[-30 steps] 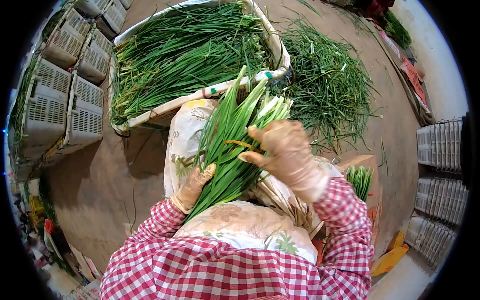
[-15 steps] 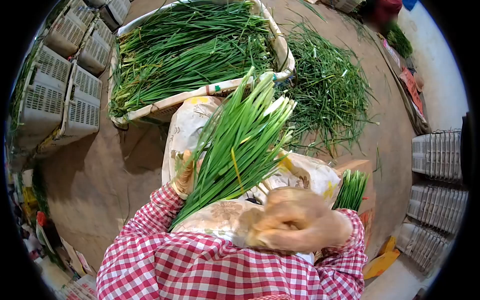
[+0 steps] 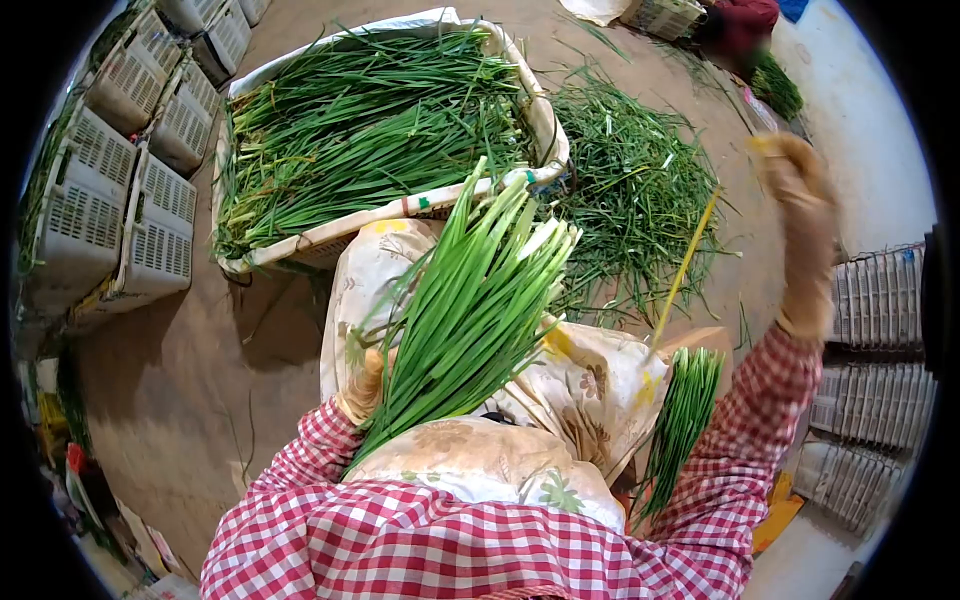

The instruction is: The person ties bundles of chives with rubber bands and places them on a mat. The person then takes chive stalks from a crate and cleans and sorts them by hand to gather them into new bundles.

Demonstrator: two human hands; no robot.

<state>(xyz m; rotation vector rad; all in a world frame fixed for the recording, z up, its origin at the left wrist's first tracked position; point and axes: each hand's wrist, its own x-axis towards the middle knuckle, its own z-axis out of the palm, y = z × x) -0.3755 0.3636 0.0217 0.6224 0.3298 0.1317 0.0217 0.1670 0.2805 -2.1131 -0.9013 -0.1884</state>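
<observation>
My left hand [image 3: 362,385], in a tan glove, is closed around a bunch of garlic chives [image 3: 475,305]. The bunch rests across my lap, its pale cut ends up and to the right. My right hand [image 3: 800,215], also gloved, is raised far out to the right and smeared by motion, so its fingers do not show clearly. A long yellow leaf [image 3: 687,262] hangs in the air left of that hand, apart from it. Beside my right knee stands a trimmed bundle of chives [image 3: 685,410].
A lined basket [image 3: 335,225] heaped with chives stands ahead. Right of it lies a pile of loose leaves [image 3: 640,190] on the floor. Plastic crates [image 3: 160,215] are stacked at left, more crates [image 3: 875,300] at right. Another person [image 3: 740,30] is at the far right.
My right hand has swung from my lap out to the upper right. The yellow leaf that lay on the bunch is now off it, in the air to the right. My left hand keeps its hold.
</observation>
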